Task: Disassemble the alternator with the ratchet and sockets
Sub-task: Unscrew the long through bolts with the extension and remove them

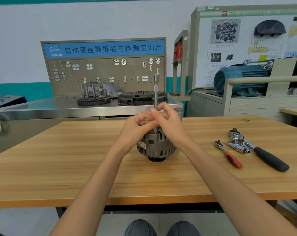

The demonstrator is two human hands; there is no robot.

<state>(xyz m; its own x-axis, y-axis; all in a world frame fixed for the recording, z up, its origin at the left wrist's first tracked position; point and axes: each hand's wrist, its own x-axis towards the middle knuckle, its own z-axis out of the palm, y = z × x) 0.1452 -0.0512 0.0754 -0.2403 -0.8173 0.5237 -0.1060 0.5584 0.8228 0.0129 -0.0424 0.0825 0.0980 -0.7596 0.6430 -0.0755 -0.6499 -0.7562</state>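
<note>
A grey alternator (156, 147) stands pulley-down in the middle of the wooden table (76, 159). A long silver extension bar (155, 92) rises upright from its top, its lower end set into the housing. My left hand (139, 128) and my right hand (168, 123) both pinch the bar's lower shaft just above the alternator. To the right lie a small red-handled ratchet (228, 154), a large black-handled ratchet (263, 154) and chrome sockets and adapters (237, 146).
Behind the table stands a steel bench (42, 108) with a gear ring (93, 100), a clutch cover (142, 98), a metal housing and a pegboard. A blue motor (241, 79) on a cabinet sits at the right. My knees show below the table's front edge.
</note>
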